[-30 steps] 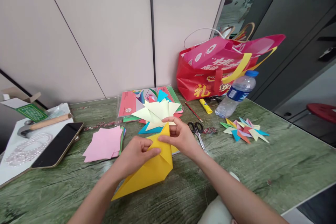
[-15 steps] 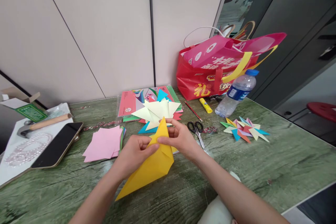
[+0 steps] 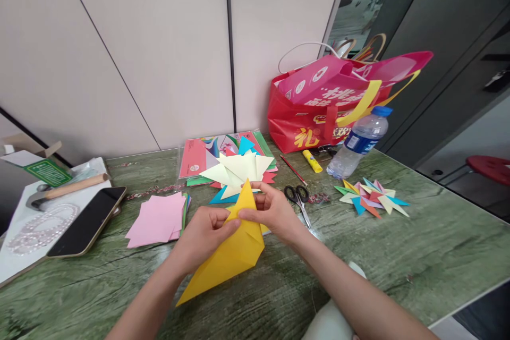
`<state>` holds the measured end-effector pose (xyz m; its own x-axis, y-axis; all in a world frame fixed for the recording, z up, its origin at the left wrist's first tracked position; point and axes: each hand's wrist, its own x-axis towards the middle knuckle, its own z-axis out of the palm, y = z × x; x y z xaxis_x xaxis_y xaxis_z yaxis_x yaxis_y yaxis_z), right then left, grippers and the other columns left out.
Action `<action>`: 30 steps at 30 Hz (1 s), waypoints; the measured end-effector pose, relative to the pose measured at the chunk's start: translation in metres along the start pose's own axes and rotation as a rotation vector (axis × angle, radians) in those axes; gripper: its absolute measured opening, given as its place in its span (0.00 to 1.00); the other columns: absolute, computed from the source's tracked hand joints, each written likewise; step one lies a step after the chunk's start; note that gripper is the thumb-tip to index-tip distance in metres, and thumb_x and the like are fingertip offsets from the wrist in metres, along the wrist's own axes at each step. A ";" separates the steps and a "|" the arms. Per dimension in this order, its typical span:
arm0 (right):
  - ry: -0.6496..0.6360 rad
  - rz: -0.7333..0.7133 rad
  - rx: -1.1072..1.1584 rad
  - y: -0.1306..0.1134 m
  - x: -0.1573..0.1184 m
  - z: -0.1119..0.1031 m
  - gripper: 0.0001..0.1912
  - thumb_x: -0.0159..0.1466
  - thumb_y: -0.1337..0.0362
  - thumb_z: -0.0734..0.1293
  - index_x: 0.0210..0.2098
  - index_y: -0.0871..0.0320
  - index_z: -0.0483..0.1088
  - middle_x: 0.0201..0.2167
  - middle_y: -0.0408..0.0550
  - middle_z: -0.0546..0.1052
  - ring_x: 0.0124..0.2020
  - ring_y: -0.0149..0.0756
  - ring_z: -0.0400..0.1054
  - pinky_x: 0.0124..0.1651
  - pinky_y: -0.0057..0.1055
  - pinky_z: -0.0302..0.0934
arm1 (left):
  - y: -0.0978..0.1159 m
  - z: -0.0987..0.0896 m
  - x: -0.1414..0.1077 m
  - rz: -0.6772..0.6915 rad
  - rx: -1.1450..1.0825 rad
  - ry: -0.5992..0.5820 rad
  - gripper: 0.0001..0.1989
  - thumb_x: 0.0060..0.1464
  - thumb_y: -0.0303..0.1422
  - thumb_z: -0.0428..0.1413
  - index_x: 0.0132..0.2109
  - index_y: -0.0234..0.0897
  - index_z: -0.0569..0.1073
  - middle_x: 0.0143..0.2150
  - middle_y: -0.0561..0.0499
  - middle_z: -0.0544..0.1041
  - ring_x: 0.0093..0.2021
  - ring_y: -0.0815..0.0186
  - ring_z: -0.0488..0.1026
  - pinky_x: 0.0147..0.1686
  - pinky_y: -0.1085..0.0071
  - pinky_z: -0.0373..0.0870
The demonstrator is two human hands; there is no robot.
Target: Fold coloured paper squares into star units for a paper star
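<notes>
A sheet of yellow folded paper is held up above the table, one pointed corner towards the back and another towards the front left. My left hand is closed on its left edge, thumb on top and fingers curled. My right hand pinches the paper near the upper point, its thumb on the front face; the fingertips behind are partly hidden. Just beyond the hands lie folded pale-yellow, blue and red paper pieces on a pack of coloured paper. Black-handled scissors rest right of my right hand.
Pink paper squares lie left, near a phone, hammer and bead string. Rightward are a pencil, glue stick, water bottle, multicoloured paper star and red bag.
Hardly anything differs. Both hands keep their grip on the yellow paper in nearly the same place, and the view has shifted very slightly.
</notes>
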<state>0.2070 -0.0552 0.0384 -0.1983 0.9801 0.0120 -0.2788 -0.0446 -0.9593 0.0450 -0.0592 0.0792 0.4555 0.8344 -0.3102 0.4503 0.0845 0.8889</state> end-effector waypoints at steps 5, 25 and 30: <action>-0.001 -0.002 0.005 -0.001 -0.001 0.000 0.26 0.43 0.63 0.74 0.41 0.56 0.63 0.28 0.43 0.76 0.28 0.33 0.70 0.30 0.28 0.61 | 0.001 -0.001 -0.001 -0.007 -0.002 -0.014 0.18 0.48 0.45 0.50 0.25 0.34 0.66 0.18 0.58 0.61 0.18 0.74 0.54 0.17 0.76 0.46; 0.008 -0.005 0.031 0.000 0.000 0.002 0.25 0.43 0.64 0.74 0.39 0.57 0.65 0.29 0.43 0.77 0.28 0.33 0.70 0.31 0.28 0.62 | 0.006 -0.001 -0.002 0.018 -0.025 0.042 0.14 0.45 0.41 0.55 0.31 0.32 0.73 0.25 0.51 0.74 0.24 0.68 0.67 0.20 0.76 0.57; 0.004 -0.001 0.033 0.000 0.000 0.002 0.25 0.43 0.63 0.74 0.40 0.57 0.65 0.30 0.44 0.77 0.28 0.34 0.71 0.32 0.29 0.63 | 0.007 -0.001 -0.003 0.017 -0.008 0.066 0.15 0.45 0.41 0.54 0.30 0.32 0.73 0.24 0.51 0.73 0.23 0.68 0.67 0.19 0.76 0.57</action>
<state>0.2051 -0.0558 0.0391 -0.1943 0.9809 0.0121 -0.3095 -0.0496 -0.9496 0.0465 -0.0604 0.0867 0.4115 0.8699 -0.2721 0.4366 0.0739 0.8966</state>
